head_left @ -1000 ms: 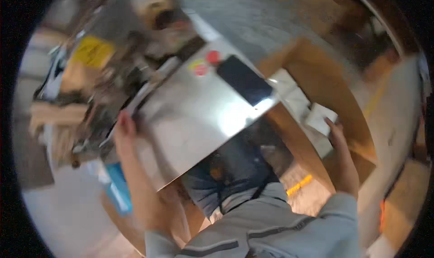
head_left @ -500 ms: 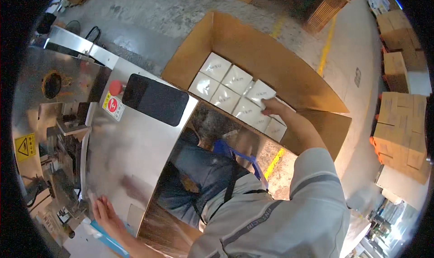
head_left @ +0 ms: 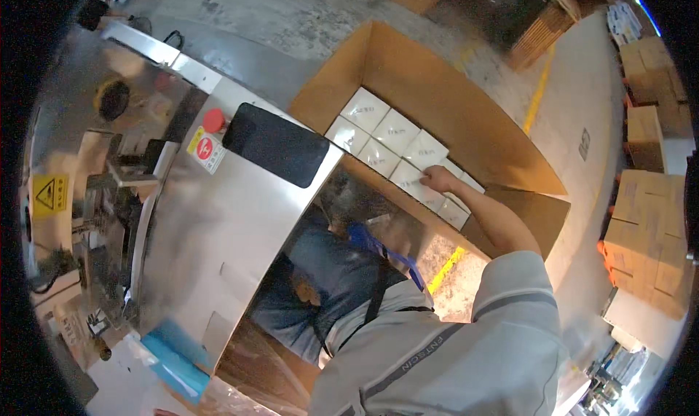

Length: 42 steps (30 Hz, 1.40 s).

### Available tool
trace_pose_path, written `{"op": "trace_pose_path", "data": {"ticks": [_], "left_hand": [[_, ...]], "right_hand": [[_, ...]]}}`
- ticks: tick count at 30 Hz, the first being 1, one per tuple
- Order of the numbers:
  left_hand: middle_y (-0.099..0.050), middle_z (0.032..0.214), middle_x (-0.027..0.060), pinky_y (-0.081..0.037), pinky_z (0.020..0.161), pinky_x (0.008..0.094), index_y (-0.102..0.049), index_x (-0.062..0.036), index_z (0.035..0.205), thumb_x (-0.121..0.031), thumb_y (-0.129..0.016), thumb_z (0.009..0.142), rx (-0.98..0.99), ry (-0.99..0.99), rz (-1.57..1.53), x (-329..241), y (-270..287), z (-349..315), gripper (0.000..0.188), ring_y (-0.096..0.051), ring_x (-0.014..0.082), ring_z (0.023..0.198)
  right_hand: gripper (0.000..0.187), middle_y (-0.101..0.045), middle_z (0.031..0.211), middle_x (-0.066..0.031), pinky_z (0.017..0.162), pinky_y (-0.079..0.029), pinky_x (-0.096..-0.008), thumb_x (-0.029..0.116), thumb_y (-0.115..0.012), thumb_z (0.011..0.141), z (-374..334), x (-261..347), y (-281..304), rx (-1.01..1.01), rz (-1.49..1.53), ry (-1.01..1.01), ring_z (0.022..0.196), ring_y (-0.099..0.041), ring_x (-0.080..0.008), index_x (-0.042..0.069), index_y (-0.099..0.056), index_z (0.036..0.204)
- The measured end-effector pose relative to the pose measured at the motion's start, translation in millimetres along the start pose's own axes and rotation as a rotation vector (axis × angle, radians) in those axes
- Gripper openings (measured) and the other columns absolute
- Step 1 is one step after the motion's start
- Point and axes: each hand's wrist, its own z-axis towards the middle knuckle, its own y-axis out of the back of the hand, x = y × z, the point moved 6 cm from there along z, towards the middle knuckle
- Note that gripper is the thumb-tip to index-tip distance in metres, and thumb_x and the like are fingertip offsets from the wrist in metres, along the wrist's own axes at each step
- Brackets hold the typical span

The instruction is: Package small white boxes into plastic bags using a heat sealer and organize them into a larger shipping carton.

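Inside the open brown cardboard carton (head_left: 451, 88), the right hand (head_left: 441, 180) touches with bent fingers a glossy white square box (head_left: 408, 178), probably light, stiff, slippery, best held by opposite edges; whether it grips, or the cropped left hand (head_left: 166, 412), left of the carton, does, I cannot tell.

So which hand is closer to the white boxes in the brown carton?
Right. The right hand reaches into the cardboard carton, its fingers at the white boxes; the left hand is far from them, barely showing at the lower edge.
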Motion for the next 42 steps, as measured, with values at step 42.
{"op": "trace_pose_path", "data": {"ticks": [42], "left_hand": [[-0.071, 0.105, 0.019, -0.052, 0.086, 0.0448, -0.074, -0.0061, 0.103, -0.033, -0.066, 0.093, -0.307, -0.154, 0.718, -5.4, -76.6, 43.9, 0.03, -0.068, 0.0374, 0.098]], "right_hand": [[0.041, -0.068, 0.121, -0.0144, 0.096, -0.05, -0.0314, 0.009, -0.065, 0.097, -198.3, 428.7, 136.0, -0.211, 0.355, 0.748, 0.11, -0.064, -0.0178, -0.007, -0.057, 0.134]]}}
